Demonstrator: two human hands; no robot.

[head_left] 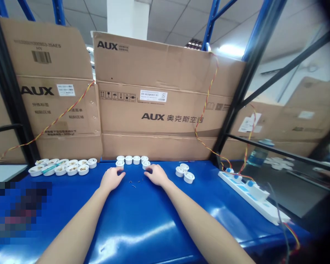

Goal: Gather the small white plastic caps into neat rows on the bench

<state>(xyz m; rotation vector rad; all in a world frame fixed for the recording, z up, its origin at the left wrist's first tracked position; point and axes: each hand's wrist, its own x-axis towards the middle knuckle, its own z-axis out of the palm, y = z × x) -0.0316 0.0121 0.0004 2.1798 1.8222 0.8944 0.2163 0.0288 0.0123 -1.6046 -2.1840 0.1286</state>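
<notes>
White plastic cups stand in three groups along the far side of a blue table [134,220] as a person works with two bare hands. At the middle of the far edge, four cups [132,160] form a row, with one more cup nearer the person at each end. The left hand [112,179] curves, partly open, beside the left end cup [120,164]; the right hand [156,175] bends likewise beside the right end cup [146,165]. Whether either hand has a grip on its cup cannot be told.

Small dark bits [133,186] lie scattered on the table between the hands. Toward the far left corner, two rows of cups [72,169] sit close together, some with brownish contents, a teal stick [50,168] across them. Three cups [189,178] cluster to the right of the right hand, well apart from the middle group.

A white power strip [261,206] runs along the table's right edge. Printed cardboard [121,121] rises behind the far edge, a twisted red-and-yellow wire [71,108] slanting across its left part. Beyond the right edge, a bottle [257,157] stands on a dark surface [286,190].
</notes>
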